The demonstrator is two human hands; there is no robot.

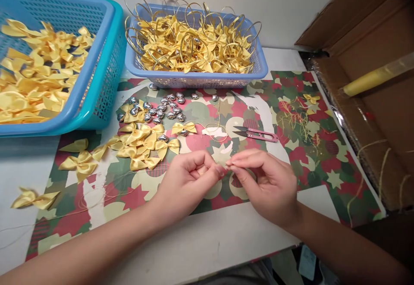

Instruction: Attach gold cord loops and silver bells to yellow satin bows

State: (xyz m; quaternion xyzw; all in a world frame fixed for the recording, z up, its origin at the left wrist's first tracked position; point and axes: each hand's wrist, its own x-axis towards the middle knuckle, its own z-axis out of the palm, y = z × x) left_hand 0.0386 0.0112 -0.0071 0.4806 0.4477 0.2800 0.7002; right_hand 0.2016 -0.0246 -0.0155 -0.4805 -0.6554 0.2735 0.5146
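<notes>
My left hand (192, 179) is closed, its thumb and forefinger pressed together at the middle of the table. Fingertips almost touching it, my right hand (263, 181) pinches something too small to make out. A thin pale thread (106, 196) runs from the left edge up to my left hand. Beyond the hands lie thread snips (256, 133) with pink handles, blades pointing left. A yellow ribbon bow (183, 128) with a silver bell-like bead on it sits past my left hand. More yellow bows (142, 142) are heaped to its left, with several loose silver beads (164, 107) behind.
At the back stands a blue basket (197, 78) full of bows on gold hoops. Stacked baskets (87, 121) of plain bows stand at the left. Thread scraps (294, 117) lie right on the patterned sheet (333, 151), beside an open cardboard box (365, 125).
</notes>
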